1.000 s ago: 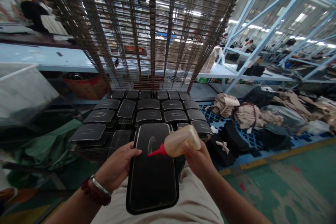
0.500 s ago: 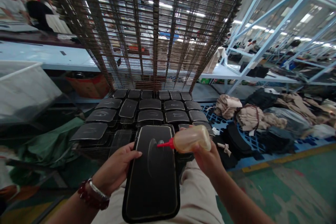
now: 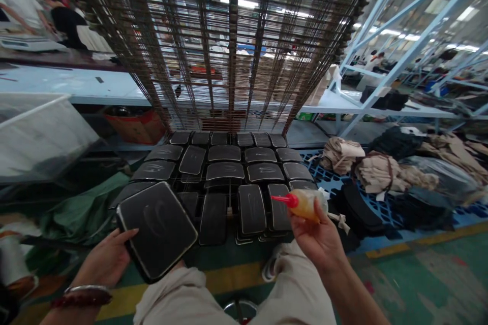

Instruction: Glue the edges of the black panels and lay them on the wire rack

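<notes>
My left hand (image 3: 109, 256) grips the left edge of a black rectangular panel (image 3: 158, 228), thumb on its top face. The panel is tilted, pale along its border, with a shiny curved streak near its middle. In my right hand (image 3: 318, 241) is a squeeze bottle (image 3: 307, 204) of amber liquid, its red nozzle pointing left, well apart from the panel. Beyond my hands, rows of similar black panels (image 3: 224, 171) lie on a rack, several with shiny streaks on top.
A tall wire mesh frame (image 3: 232, 51) rises behind the panels. At left are a white bin (image 3: 41, 137) and green cloth (image 3: 87, 208). Beige bundles (image 3: 375, 172) and black pieces lie on a blue grid at right. People work at the far left.
My left hand has swung the panel left and turned it, away from the bottle. My right hand has moved right and lower with the bottle, whose nozzle has left the panel.
</notes>
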`<state>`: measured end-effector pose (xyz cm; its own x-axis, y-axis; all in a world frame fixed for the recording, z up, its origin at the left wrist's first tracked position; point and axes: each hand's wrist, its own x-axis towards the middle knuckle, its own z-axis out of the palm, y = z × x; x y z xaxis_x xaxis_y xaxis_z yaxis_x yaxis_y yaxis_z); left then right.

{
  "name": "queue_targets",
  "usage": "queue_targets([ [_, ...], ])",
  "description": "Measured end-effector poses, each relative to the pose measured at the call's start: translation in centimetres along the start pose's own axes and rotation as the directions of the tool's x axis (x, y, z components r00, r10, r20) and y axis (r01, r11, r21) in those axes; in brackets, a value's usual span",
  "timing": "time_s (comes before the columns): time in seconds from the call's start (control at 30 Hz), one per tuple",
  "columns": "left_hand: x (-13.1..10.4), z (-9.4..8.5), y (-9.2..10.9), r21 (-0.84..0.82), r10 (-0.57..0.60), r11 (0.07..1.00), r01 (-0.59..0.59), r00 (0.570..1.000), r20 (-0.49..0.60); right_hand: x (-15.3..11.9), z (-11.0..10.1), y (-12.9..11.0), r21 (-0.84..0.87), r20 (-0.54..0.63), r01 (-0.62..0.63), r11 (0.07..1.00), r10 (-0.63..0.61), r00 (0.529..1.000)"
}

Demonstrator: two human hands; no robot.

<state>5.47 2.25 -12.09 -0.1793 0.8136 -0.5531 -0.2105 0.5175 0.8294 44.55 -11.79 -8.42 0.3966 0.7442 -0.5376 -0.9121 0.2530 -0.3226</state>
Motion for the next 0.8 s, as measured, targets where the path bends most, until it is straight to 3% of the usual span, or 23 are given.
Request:
queue_targets([
  [0.1, 2.9, -2.1, 0.5, 0.011, 0.02, 1.0, -0.019, 0.997, -0.074, 0.8, -0.7, -0.2, 0.002, -0.071, 0.015, 1.0, -0.015, 0.997],
  [0.2, 5.8, -1.6, -0.3, 0.032, 0.012, 0.999, -0.011, 1.0, -0.022, 1.7, -1.1, 0.0, 0.013, -0.134, 0.02, 1.0, -0.018, 0.991],
  [0.4, 11.1, 4.6, -5.1, 0.093, -0.105, 0.991, 0.092, 0.982, 0.155, 3.9, -1.5, 0.5, 0.008, -0.18, 0.048, 0.999, -0.046, 0.983],
  [0.57, 14.4, 9.5, -9.7, 0.188, -0.216, 0.965, 0.185, 0.962, 0.164, 5.9, -2.7, 0.4, -0.015, -0.254, 0.034, 0.999, -0.037, 0.967],
  [0.67, 16.4, 10.7, -11.5, 0.244, -0.262, 0.944, 0.22, 0.952, 0.156, 6.9, -3.0, 0.5, -0.037, -0.292, 0.05, 0.998, -0.059, 0.954],
  [0.8, 18.8, 11.0, -12.8, 0.301, -0.302, 0.921, 0.246, 0.94, 0.158, 8.0, -2.6, 1.1, -0.025, -0.359, 0.051, 0.998, -0.056, 0.932],
])
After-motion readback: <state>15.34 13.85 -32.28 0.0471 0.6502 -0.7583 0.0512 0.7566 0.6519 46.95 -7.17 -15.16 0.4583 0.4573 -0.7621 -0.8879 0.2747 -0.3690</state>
